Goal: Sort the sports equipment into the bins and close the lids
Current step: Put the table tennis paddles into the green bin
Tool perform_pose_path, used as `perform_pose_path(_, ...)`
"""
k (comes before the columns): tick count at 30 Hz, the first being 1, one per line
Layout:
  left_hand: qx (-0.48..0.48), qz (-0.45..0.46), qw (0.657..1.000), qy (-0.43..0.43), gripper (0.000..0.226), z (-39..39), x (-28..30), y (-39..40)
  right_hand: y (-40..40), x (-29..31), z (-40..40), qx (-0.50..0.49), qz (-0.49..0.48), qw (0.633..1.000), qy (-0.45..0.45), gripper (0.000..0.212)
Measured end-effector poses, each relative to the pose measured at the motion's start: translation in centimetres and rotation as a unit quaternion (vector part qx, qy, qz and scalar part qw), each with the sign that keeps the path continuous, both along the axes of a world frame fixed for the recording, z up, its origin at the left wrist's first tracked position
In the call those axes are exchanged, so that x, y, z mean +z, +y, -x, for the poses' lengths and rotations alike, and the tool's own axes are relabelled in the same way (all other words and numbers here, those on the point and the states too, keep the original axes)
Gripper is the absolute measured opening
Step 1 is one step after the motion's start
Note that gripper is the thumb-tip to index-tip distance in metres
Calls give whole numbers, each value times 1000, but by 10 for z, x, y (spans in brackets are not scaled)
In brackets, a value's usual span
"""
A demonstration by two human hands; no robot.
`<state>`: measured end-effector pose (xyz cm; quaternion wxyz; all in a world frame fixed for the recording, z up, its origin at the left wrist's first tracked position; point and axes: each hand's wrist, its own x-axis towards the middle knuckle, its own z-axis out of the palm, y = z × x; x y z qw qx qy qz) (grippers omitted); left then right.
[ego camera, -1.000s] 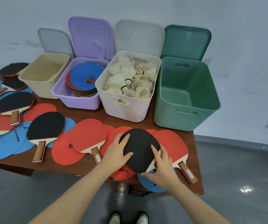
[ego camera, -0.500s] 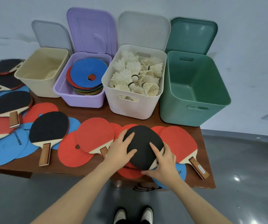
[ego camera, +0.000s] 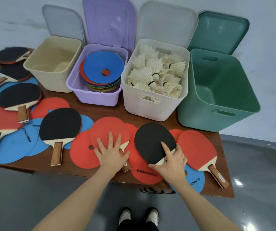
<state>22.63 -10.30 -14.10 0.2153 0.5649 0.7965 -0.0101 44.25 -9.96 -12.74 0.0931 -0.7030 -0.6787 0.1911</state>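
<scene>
Black paddle (ego camera: pixel 153 142) near table's front edge, pinched by right hand (ego camera: pixel 172 161); left hand (ego camera: pixel 111 151) spread flat on red paddle (ego camera: pixel 109 130).

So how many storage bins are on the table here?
4, in a row at the back: cream bin far left, purple bin, white bin, green bin far right. All lids are up.

Black paddle's handle (ego camera: pixel 163 161) under right hand (ego camera: pixel 173 161)

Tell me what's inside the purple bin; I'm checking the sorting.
The purple bin holds a stack of flat discs, a blue one on top, red and other colours edging out below. Their count and anything beneath stay hidden.
</scene>
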Motion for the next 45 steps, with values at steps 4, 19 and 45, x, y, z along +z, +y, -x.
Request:
perform_pose_path(4, -64, 13, 998, -8, 76, 18, 2, -7, -8, -9, 8, -19, 5, 1000, 6, 101)
perform_pose_path(19, 59, 16, 998, 15, 102, 34, -6, -15, -5, -18, 34, -26, 26, 999, -7, 101)
perform_pose_path(45, 48, -298, 950, -82, 87, 4, 90, -34, -23, 57, -30, 60, -147, 981, 115, 96)
